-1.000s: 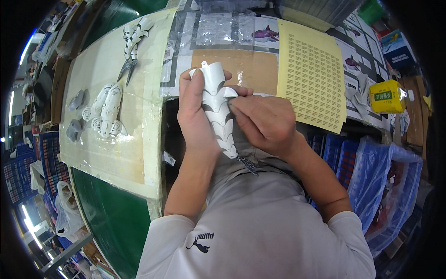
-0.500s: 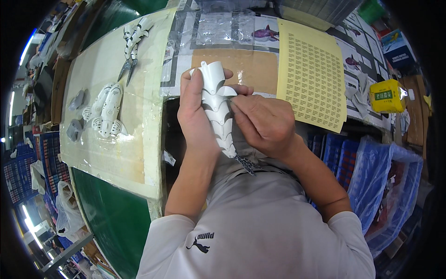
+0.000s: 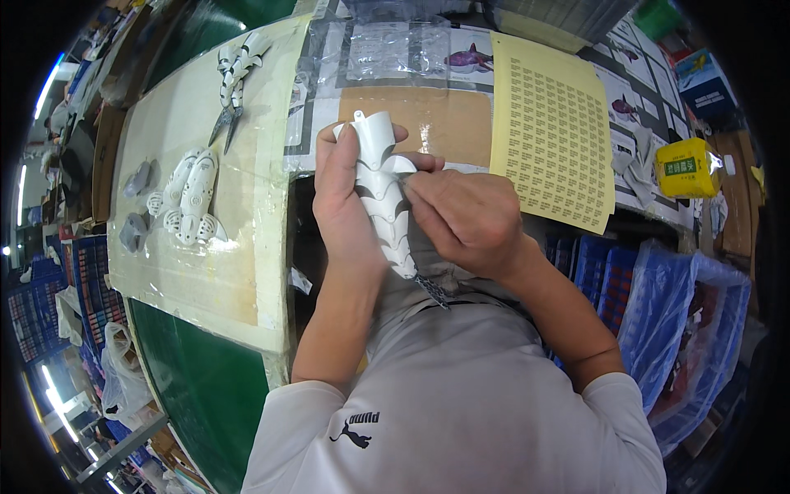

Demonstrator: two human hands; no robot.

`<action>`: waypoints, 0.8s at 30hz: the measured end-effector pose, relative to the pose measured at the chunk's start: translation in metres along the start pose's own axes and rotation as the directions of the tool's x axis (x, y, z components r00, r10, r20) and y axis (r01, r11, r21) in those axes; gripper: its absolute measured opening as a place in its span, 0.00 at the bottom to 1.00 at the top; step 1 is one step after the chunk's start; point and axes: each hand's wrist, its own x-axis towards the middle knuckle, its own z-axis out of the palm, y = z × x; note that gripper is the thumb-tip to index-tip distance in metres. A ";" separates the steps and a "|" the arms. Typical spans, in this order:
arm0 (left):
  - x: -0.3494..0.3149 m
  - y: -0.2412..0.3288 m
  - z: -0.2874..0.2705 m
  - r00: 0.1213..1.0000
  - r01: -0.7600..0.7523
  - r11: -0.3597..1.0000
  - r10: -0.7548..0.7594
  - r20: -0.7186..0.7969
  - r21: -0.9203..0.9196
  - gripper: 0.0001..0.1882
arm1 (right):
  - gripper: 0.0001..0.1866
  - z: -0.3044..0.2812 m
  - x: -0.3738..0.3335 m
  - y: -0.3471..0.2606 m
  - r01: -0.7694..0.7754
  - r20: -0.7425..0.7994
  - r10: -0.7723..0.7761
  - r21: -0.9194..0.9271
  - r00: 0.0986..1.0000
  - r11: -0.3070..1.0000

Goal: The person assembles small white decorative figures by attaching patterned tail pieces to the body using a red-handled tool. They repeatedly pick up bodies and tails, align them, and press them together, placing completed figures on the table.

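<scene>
A white jointed plastic toy tail (image 3: 383,196) made of several segments lies along my left palm, its open socket end away from me and a dark speckled fin (image 3: 432,291) at the end near my body. My left hand (image 3: 337,181) wraps round it from the left side, thumb along its upper edge. Against its right side, beside a small white side fin (image 3: 401,164), my right hand (image 3: 469,216) presses with fingers bent and pinched. What sits between those right fingertips is hidden.
On the left board (image 3: 247,272) lie white toy body shells (image 3: 191,196), another jointed tail (image 3: 236,82) and small grey translucent pieces (image 3: 133,232). A yellow label sheet (image 3: 553,132) and a yellow container (image 3: 688,169) are at the right. A blue plastic-lined bin (image 3: 658,329) stands below.
Both hands and the tail have shifted very slightly. The right hand stays pressed at the same spot on the tail's side.
</scene>
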 end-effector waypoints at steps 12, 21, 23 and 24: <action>0.002 0.002 -0.002 0.999 0.023 0.999 -0.023 -0.023 -0.034 0.15 | 0.08 -0.006 0.002 -0.004 0.000 0.117 0.003 -0.026 0.993 1.000; 0.011 0.011 -0.009 0.993 0.104 0.989 -0.110 -0.052 -0.101 0.25 | 0.06 -0.008 0.007 -0.008 -0.380 -0.049 0.419 0.332 0.907 0.863; 0.012 0.009 -0.008 0.995 0.064 0.997 -0.067 -0.072 -0.050 0.23 | 0.07 -0.004 0.005 -0.009 -0.478 -0.017 0.543 0.450 0.840 0.754; 0.012 0.008 -0.008 0.996 0.042 0.999 -0.043 -0.075 -0.019 0.21 | 0.07 -0.003 0.002 -0.010 -0.524 0.036 0.586 0.496 0.809 0.693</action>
